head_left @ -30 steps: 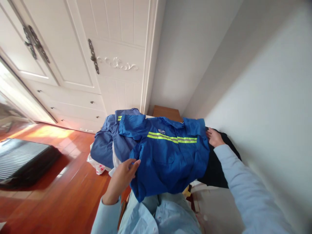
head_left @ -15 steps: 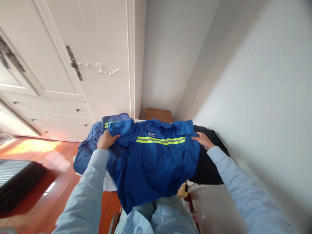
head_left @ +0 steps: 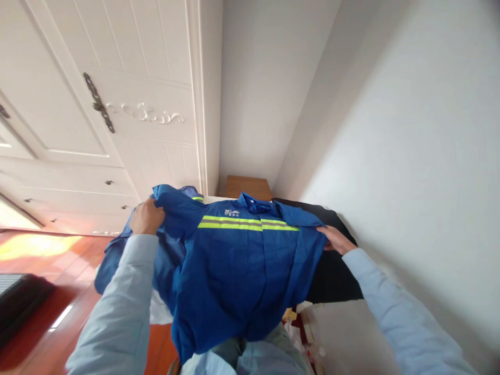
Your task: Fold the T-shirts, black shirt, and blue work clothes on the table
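A blue work jacket (head_left: 230,265) with a yellow-and-grey reflective stripe and a small white logo on the chest is stretched out between my hands. My left hand (head_left: 147,217) is closed on the jacket at its left shoulder or sleeve area. At the other side, my right hand (head_left: 335,239) pinches the cloth near the far right edge. The lower part hangs toward my lap. Behind it on the left lies more blue clothing (head_left: 107,265), partly covered by the jacket.
Black cloth (head_left: 338,278) lies on the right by the grey wall (head_left: 410,172). A white wardrobe (head_left: 160,83) stands at the left and a wooden box-like piece (head_left: 248,186) at the back. Low on the left, a dark object (head_left: 23,302) rests on the reddish wood floor (head_left: 74,265).
My hands have moved farther apart, pulling the jacket wider and flatter. Its left side is lifted and the stripe lies straighter. The view has shifted slightly to the right.
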`<state>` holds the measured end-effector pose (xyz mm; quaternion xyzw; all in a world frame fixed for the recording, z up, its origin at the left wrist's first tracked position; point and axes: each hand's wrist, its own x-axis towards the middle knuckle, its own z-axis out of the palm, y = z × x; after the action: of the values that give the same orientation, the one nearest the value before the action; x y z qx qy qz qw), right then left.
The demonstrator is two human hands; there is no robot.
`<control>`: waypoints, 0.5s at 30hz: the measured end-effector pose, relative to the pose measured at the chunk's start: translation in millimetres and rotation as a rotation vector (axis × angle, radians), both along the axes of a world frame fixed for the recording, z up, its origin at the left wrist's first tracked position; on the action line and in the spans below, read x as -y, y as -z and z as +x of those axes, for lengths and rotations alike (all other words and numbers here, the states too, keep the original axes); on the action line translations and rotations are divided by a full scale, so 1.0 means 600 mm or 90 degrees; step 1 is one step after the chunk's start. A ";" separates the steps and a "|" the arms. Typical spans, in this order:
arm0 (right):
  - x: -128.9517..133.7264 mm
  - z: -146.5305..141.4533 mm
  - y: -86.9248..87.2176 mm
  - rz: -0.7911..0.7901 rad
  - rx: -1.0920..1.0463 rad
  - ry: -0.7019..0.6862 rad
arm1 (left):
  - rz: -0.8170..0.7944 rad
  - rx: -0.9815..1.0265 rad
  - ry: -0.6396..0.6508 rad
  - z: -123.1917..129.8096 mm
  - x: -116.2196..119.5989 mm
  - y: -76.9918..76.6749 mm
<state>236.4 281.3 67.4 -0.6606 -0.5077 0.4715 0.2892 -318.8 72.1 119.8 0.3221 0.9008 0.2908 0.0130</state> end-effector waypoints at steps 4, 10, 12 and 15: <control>0.006 0.008 0.008 0.194 0.231 -0.132 | -0.092 -0.082 0.012 0.026 -0.004 -0.003; -0.016 -0.071 0.001 0.486 0.442 -0.387 | -0.028 -0.205 0.302 0.114 -0.077 0.012; -0.024 -0.105 0.000 0.481 0.478 -0.446 | -0.049 -0.197 0.385 0.137 -0.103 0.041; -0.050 -0.125 -0.007 0.428 0.341 -0.363 | -0.145 -0.163 0.437 0.157 -0.122 0.101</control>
<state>161.6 311.1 71.4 -0.4641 -0.8474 0.1566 0.2050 -224.5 145.3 59.1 0.6350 0.7617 0.1248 0.0325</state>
